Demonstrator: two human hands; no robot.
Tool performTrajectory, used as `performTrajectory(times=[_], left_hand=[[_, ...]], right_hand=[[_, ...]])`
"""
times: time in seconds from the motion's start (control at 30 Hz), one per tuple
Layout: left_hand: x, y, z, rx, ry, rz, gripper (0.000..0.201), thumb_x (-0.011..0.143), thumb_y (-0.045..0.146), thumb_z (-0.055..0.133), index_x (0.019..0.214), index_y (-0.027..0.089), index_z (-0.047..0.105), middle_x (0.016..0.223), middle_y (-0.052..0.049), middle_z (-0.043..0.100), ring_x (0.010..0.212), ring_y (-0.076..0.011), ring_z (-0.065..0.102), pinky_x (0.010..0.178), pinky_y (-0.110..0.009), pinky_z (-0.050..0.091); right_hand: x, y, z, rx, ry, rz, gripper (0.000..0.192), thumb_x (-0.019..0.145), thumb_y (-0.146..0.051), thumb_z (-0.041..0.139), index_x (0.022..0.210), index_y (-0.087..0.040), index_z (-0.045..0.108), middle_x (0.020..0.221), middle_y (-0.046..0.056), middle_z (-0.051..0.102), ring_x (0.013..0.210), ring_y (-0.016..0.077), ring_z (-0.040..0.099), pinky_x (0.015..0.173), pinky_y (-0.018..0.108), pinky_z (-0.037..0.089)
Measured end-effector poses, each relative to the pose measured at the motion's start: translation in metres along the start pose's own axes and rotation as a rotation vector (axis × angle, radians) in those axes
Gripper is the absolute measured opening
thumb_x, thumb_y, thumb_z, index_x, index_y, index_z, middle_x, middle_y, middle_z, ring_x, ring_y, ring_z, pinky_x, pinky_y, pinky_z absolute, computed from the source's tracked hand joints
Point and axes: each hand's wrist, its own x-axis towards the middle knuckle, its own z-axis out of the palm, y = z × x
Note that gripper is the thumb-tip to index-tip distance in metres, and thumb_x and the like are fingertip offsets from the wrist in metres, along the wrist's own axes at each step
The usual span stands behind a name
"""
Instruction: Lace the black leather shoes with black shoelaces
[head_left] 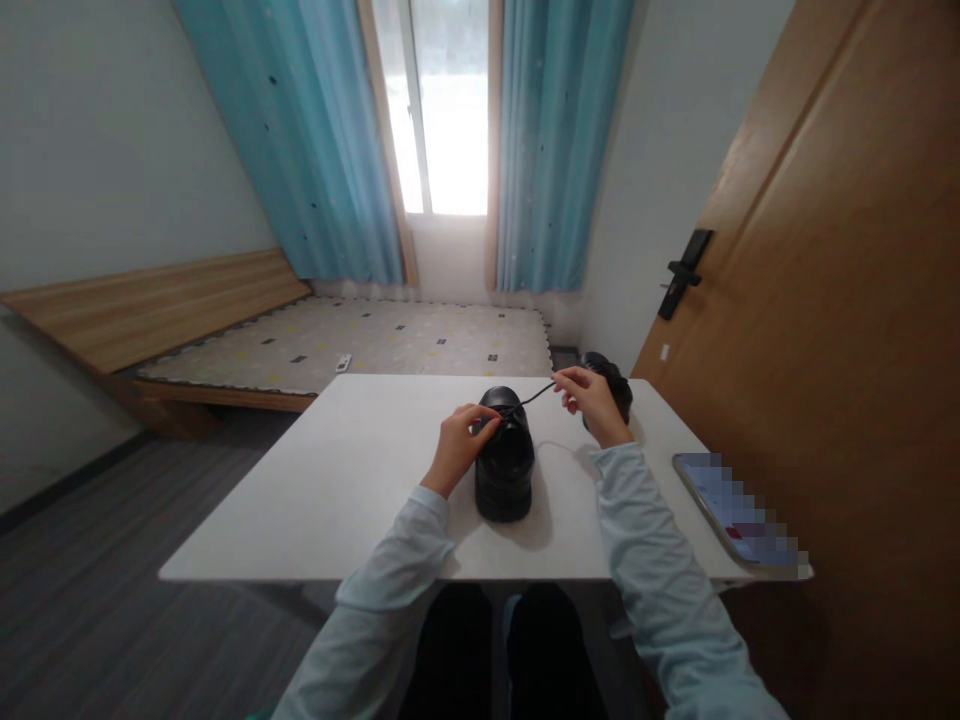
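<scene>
A black lace-up shoe (504, 485) stands on the white table in front of me, its heel opening towards me and its toe pointing away. My left hand (459, 440) is at the shoe's lacing, thumb and fingertips pinched on the lace there. From that spot a black shoelace (536, 395) runs up to the right, drawn fairly straight. Its far end is pinched between the fingertips of my right hand (592, 400), raised off the table. Partly hidden behind that hand is a second black shoe (616, 385).
The white table (322, 500) spans the space before me. A tablet-like device (739, 510), its screen blurred, lies at the right edge. Beyond are a bed (405, 335) with a small white remote (343, 363), and a wooden door (840, 300) on the right.
</scene>
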Motion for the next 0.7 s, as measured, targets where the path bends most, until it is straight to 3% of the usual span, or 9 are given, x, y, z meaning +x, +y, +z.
performTrajectory(times=[0.13, 0.27, 0.47, 0.7], left_hand=[[0.001, -0.003, -0.001, -0.017, -0.009, -0.079, 0.018, 0.076, 0.036, 0.065, 0.079, 0.018, 0.068, 0.088, -0.005, 0.064, 0.086, -0.0182, 0.062, 0.075, -0.031, 0.053], [0.003, -0.005, 0.001, -0.076, -0.063, -0.151, 0.022, 0.074, 0.038, 0.066, 0.078, 0.016, 0.067, 0.084, -0.006, 0.066, 0.080, -0.0176, 0.062, 0.069, -0.029, 0.052], [0.005, -0.007, 0.003, -0.101, -0.071, -0.145, 0.023, 0.075, 0.037, 0.065, 0.078, 0.015, 0.066, 0.078, -0.005, 0.067, 0.075, -0.0176, 0.062, 0.068, -0.029, 0.050], [0.007, 0.002, 0.002, 0.123, -0.020, -0.059, 0.008, 0.080, 0.026, 0.061, 0.078, 0.018, 0.063, 0.082, -0.004, 0.068, 0.083, -0.0195, 0.061, 0.077, -0.033, 0.048]], right_hand=[[-0.010, -0.004, 0.016, -0.129, -0.353, -0.037, 0.036, 0.066, -0.042, 0.072, 0.088, -0.014, 0.066, 0.076, 0.002, 0.062, 0.054, 0.0085, 0.053, 0.039, 0.018, 0.038], [-0.015, -0.002, 0.024, -0.196, -0.555, -0.060, 0.043, 0.062, -0.040, 0.077, 0.096, -0.016, 0.065, 0.085, 0.003, 0.060, 0.059, 0.0097, 0.052, 0.042, 0.019, 0.041], [-0.014, 0.005, 0.030, -0.380, -0.579, -0.234, 0.036, 0.061, -0.032, 0.081, 0.091, -0.018, 0.067, 0.090, 0.002, 0.054, 0.068, 0.0108, 0.048, 0.062, 0.026, 0.045], [-0.017, 0.005, 0.034, -0.452, -0.572, -0.261, 0.031, 0.064, -0.018, 0.076, 0.093, -0.017, 0.066, 0.089, 0.001, 0.046, 0.072, 0.0121, 0.046, 0.063, 0.025, 0.041]])
